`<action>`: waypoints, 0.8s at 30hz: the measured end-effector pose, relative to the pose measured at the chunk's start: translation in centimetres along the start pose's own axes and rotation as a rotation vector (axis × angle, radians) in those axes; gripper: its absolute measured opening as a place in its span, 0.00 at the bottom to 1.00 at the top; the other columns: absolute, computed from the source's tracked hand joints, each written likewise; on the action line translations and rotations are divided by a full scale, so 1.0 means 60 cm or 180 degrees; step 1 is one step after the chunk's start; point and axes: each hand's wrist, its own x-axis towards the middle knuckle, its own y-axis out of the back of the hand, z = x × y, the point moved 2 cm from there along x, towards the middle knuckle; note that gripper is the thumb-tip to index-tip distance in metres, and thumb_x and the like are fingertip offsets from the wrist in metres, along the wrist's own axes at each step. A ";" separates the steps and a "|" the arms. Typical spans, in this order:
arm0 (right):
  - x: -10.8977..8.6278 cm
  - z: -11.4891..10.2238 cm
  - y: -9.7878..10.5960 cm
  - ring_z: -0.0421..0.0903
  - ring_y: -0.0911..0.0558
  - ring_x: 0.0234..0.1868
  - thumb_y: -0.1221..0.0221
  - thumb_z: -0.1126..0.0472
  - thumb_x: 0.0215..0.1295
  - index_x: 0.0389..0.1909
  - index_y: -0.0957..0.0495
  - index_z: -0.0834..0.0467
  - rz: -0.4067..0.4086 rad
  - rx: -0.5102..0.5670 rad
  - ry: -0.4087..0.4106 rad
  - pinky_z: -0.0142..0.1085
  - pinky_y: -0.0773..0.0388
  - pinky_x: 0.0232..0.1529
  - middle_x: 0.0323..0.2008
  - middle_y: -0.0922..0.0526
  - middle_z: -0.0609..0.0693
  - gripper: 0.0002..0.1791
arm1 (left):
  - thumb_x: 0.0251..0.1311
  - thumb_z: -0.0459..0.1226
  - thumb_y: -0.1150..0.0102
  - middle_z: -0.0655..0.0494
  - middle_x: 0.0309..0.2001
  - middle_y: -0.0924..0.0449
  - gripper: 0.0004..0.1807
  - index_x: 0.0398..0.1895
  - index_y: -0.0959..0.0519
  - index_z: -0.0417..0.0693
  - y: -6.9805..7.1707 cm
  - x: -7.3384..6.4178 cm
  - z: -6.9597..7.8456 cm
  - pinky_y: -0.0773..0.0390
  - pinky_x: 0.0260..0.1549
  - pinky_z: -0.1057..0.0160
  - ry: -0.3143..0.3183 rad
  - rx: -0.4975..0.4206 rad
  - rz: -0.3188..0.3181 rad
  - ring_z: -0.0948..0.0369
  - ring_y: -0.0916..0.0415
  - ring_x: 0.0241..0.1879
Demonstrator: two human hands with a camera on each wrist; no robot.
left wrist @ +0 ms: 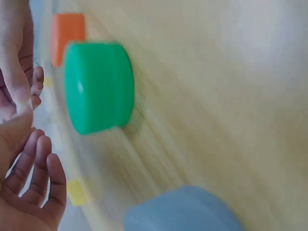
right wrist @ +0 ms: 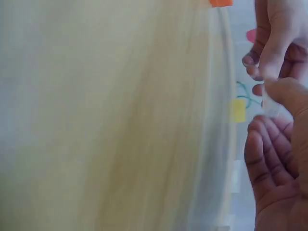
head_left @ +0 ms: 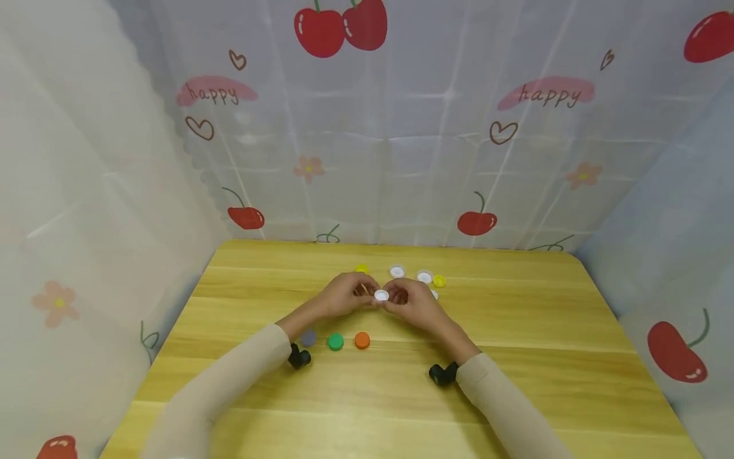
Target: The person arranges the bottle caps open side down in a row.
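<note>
In the head view a small white round cap (head_left: pixel 381 295) is held between my two hands over the table's far half. My left hand (head_left: pixel 346 296) pinches its left edge with thumb and finger. From the other side my right hand (head_left: pixel 414 302) pinches it too. In the right wrist view the cap (right wrist: pixel 272 107) shows pale and blurred at the right thumb, and the other fingers of the right hand (right wrist: pixel 274 168) are spread loosely. Closer to me on the table stand a grey-blue cap (head_left: pixel 308 338), a green cap (head_left: pixel 335 342) and an orange cap (head_left: pixel 362 340).
Beyond the hands lie white caps with clear rims (head_left: pixel 397 271) (head_left: pixel 424 276), a yellow cap (head_left: pixel 439 281) and another yellow cap (head_left: pixel 361 269). A further white piece (head_left: pixel 434 294) is partly hidden by the right hand. Printed curtains surround the wooden table (head_left: pixel 533 306) behind and on both sides.
</note>
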 end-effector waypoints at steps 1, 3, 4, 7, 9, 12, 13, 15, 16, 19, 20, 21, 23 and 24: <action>-0.007 -0.004 0.004 0.38 0.15 0.36 0.26 0.54 0.68 0.49 0.12 0.52 0.0006 0.0042 0.0057 0.32 0.15 0.40 0.36 0.11 0.45 0.12 | 0.71 0.45 0.29 0.63 0.47 0.12 0.12 0.54 0.12 0.57 -0.001 -0.006 0.003 0.16 0.46 0.64 -0.0031 -0.0116 0.0020 0.66 0.18 0.43; -0.023 -0.014 0.012 0.38 0.14 0.37 0.26 0.54 0.68 0.50 0.12 0.51 0.0056 0.0162 0.0172 0.32 0.14 0.41 0.38 0.10 0.45 0.12 | 0.71 0.47 0.29 0.65 0.49 0.13 0.12 0.54 0.13 0.61 -0.002 -0.019 0.012 0.16 0.47 0.64 -0.0098 -0.0332 0.0078 0.66 0.18 0.44; -0.030 -0.019 0.016 0.38 0.14 0.37 0.26 0.55 0.68 0.50 0.12 0.50 0.0091 0.0219 0.0210 0.32 0.13 0.42 0.39 0.09 0.45 0.12 | 0.71 0.48 0.30 0.65 0.50 0.13 0.12 0.54 0.13 0.62 -0.003 -0.025 0.018 0.16 0.47 0.64 -0.0150 -0.0400 0.0124 0.67 0.18 0.44; -0.051 -0.037 0.028 0.39 0.13 0.38 0.25 0.60 0.67 0.51 0.12 0.52 0.0223 0.0391 0.0402 0.35 0.12 0.44 0.41 0.09 0.47 0.14 | 0.71 0.48 0.30 0.65 0.51 0.13 0.13 0.55 0.14 0.62 -0.007 -0.043 0.041 0.14 0.48 0.61 -0.0342 -0.0496 0.0322 0.66 0.17 0.44; -0.063 -0.047 0.033 0.39 0.12 0.38 0.25 0.62 0.66 0.52 0.12 0.52 0.0301 0.0467 0.0538 0.36 0.11 0.44 0.42 0.09 0.48 0.15 | 0.71 0.47 0.30 0.64 0.51 0.14 0.13 0.56 0.15 0.62 -0.010 -0.055 0.053 0.13 0.48 0.61 -0.0458 -0.0490 0.0476 0.67 0.17 0.44; -0.080 -0.060 0.035 0.40 0.12 0.38 0.25 0.63 0.66 0.53 0.13 0.53 0.0347 0.0543 0.0710 0.38 0.10 0.44 0.42 0.09 0.50 0.15 | 0.70 0.45 0.28 0.64 0.51 0.14 0.14 0.56 0.15 0.62 -0.019 -0.072 0.067 0.13 0.46 0.62 -0.0604 -0.0498 0.0676 0.68 0.17 0.42; -0.086 -0.062 0.034 0.40 0.12 0.38 0.25 0.63 0.66 0.53 0.13 0.52 0.0349 0.0567 0.0742 0.38 0.10 0.44 0.43 0.09 0.50 0.15 | 0.70 0.44 0.28 0.64 0.51 0.15 0.14 0.56 0.15 0.62 -0.022 -0.078 0.071 0.13 0.45 0.62 -0.0638 -0.0532 0.0714 0.67 0.18 0.42; -0.098 -0.065 0.033 0.40 0.13 0.38 0.26 0.64 0.66 0.53 0.13 0.52 0.0341 0.0608 0.0783 0.38 0.11 0.43 0.42 0.10 0.50 0.15 | 0.70 0.44 0.28 0.64 0.50 0.15 0.14 0.56 0.15 0.63 -0.031 -0.089 0.077 0.13 0.45 0.63 -0.0673 -0.0597 0.0756 0.68 0.18 0.41; -0.105 -0.066 0.032 0.40 0.13 0.38 0.26 0.64 0.67 0.53 0.13 0.52 0.0333 0.0623 0.0800 0.38 0.11 0.43 0.42 0.10 0.50 0.15 | 0.70 0.44 0.28 0.64 0.50 0.15 0.14 0.56 0.15 0.63 -0.035 -0.094 0.080 0.13 0.45 0.63 -0.0694 -0.0635 0.0764 0.67 0.18 0.41; -0.122 -0.067 0.029 0.39 0.13 0.38 0.26 0.65 0.67 0.53 0.13 0.51 0.0299 0.0660 0.0790 0.41 0.10 0.42 0.42 0.10 0.50 0.16 | 0.71 0.44 0.29 0.63 0.50 0.15 0.13 0.56 0.15 0.63 -0.047 -0.107 0.088 0.13 0.44 0.64 -0.0718 -0.0689 0.0773 0.68 0.18 0.40; -0.126 -0.067 0.028 0.39 0.13 0.38 0.26 0.65 0.67 0.53 0.13 0.51 0.0285 0.0665 0.0777 0.41 0.10 0.42 0.42 0.10 0.49 0.16 | 0.71 0.44 0.29 0.63 0.50 0.15 0.13 0.56 0.15 0.63 -0.051 -0.110 0.090 0.14 0.43 0.64 -0.0716 -0.0692 0.0778 0.68 0.18 0.40; -0.130 -0.067 0.027 0.39 0.13 0.38 0.26 0.64 0.67 0.53 0.13 0.51 0.0270 0.0667 0.0763 0.42 0.10 0.42 0.43 0.10 0.49 0.15 | 0.71 0.43 0.29 0.63 0.50 0.15 0.13 0.55 0.15 0.62 -0.054 -0.113 0.092 0.14 0.42 0.64 -0.0715 -0.0697 0.0786 0.68 0.19 0.39; -0.136 -0.066 0.026 0.39 0.13 0.39 0.26 0.64 0.67 0.53 0.13 0.50 0.0247 0.0670 0.0718 0.41 0.10 0.42 0.43 0.10 0.48 0.15 | 0.70 0.42 0.29 0.61 0.49 0.15 0.13 0.55 0.15 0.62 -0.058 -0.116 0.095 0.13 0.42 0.64 -0.0706 -0.0706 0.0786 0.68 0.19 0.39; -0.138 -0.066 0.025 0.39 0.13 0.39 0.26 0.63 0.67 0.53 0.13 0.50 0.0241 0.0675 0.0711 0.40 0.10 0.42 0.43 0.10 0.48 0.15 | 0.70 0.42 0.28 0.61 0.49 0.15 0.13 0.55 0.15 0.61 -0.060 -0.117 0.095 0.13 0.42 0.64 -0.0683 -0.0726 0.0772 0.67 0.18 0.39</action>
